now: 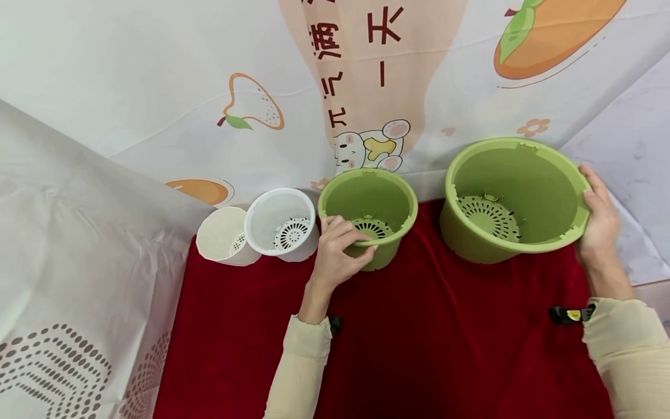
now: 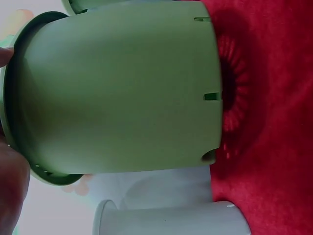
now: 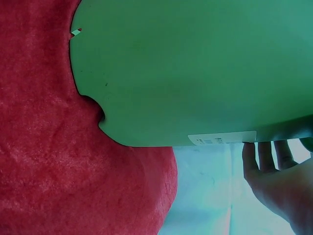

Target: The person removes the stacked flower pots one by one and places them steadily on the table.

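My left hand (image 1: pixel 337 247) pinches the near rim of a medium green plastic pot (image 1: pixel 384 253), thumb outside and fingers over the edge. In the left wrist view the side of this green pot (image 2: pixel 122 93) fills much of the picture, and slotted streaks of light fall on the cloth by its base. My right hand (image 1: pixel 602 218) holds a larger green pot (image 1: pixel 476 244) at its right rim. The right wrist view shows several fingers (image 3: pixel 266 156) against the large pot's wall (image 3: pixel 186 73), near a white label (image 3: pixel 222 137). Both pots have slotted bottoms.
Left of the medium pot stand a white pot (image 1: pixel 306 251) and a smaller cream pot (image 1: pixel 211 233), close together in the row. A red velvet cloth (image 1: pixel 419 337) covers the surface. Behind the pots hangs a printed white curtain (image 1: pixel 183 87); pale fabric (image 1: pixel 78 250) lies left.
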### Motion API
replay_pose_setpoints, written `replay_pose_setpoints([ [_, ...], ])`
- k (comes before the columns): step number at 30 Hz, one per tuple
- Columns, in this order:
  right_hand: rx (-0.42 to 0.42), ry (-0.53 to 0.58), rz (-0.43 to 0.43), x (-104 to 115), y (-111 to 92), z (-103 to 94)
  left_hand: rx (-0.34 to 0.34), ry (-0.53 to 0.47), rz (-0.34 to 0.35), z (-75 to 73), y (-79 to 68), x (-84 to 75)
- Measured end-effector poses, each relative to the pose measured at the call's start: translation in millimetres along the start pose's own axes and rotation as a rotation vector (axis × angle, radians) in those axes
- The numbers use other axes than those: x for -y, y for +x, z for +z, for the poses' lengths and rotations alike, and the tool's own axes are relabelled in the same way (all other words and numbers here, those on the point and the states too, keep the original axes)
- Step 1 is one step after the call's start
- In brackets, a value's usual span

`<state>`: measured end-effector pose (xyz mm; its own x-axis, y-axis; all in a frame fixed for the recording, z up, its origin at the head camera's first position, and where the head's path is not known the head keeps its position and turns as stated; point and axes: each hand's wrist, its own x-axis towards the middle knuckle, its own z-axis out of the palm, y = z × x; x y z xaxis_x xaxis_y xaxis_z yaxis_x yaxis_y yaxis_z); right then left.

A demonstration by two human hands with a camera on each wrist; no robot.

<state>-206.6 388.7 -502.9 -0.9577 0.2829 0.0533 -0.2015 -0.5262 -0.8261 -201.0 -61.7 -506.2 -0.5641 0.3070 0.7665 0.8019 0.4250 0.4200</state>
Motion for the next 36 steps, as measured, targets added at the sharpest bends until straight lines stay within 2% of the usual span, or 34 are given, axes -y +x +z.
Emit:
replay_pose_setpoints([
  [9,-0.013,0.037,-0.010,2,1,1.1,-0.001,0.038,0.005,-2.7,-6.4,-1.3],
  [18,0.002,0.102,0.007,2,2,-0.3,-0.039,0.025,-0.027,5.7,-13.9,-1.4],
  [23,-0.015,0.076,0.002,2,1,1.1,-0.050,0.025,-0.021,9.3,-16.3,0.0],
  [36,-0.024,0.136,0.018,0,1,3.5,0.027,0.045,-0.039,14.3,-27.1,1.5],
])
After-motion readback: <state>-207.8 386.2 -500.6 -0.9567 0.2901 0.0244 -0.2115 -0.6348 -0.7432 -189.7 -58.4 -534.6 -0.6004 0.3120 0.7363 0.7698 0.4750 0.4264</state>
